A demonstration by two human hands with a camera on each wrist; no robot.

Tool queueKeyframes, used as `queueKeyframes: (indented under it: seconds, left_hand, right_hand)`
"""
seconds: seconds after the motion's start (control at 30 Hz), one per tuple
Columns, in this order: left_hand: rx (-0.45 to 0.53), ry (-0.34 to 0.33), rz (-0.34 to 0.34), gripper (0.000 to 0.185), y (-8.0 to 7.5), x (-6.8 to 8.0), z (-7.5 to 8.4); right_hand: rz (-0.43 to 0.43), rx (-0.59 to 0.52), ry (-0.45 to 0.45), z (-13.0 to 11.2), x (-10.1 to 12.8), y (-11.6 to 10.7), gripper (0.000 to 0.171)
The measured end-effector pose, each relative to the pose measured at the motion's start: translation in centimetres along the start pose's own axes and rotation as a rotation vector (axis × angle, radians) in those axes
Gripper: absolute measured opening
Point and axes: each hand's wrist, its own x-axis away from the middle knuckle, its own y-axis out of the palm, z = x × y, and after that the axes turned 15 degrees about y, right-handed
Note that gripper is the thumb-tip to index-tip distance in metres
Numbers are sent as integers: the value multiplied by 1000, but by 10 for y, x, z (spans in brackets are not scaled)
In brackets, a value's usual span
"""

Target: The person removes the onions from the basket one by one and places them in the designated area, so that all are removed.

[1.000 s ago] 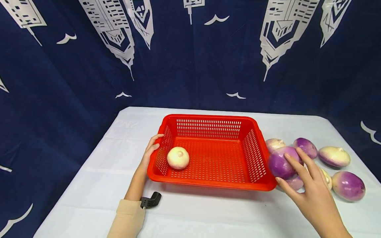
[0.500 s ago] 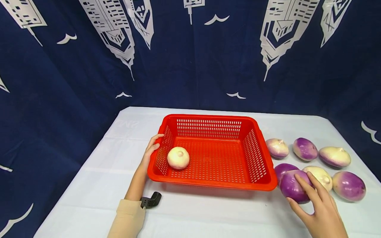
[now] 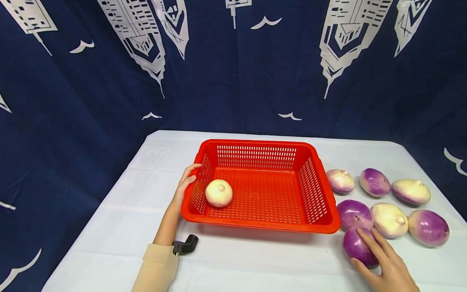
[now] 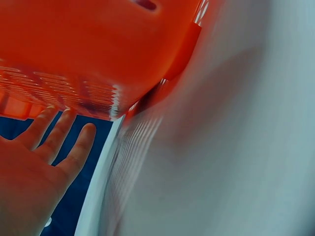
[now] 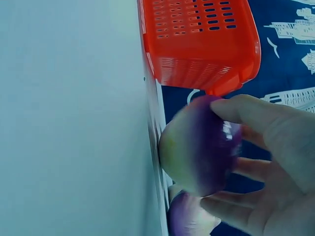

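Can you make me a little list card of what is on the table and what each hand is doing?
Basket: red basket on the white table
Inside the basket: one pale turnip
Beside the basket: six more turnips on the table
Left hand: fingers rest on the basket's left wall
Right hand: holds a purple turnip down at the table

Purple turnip (image 3: 358, 247) on table, near basket corner.
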Motion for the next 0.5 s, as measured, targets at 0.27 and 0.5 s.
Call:
queueKeyframes:
  seconds: [0.27,0.5]
  left_hand:
    - [-23,-17,5,40,1,0,1]
    - [-26,-10,-2,40,2,1,2]
  right_hand:
    - [-153,43,96,3,0,4,82]
    - [-112,37,98,2,1,5,84]
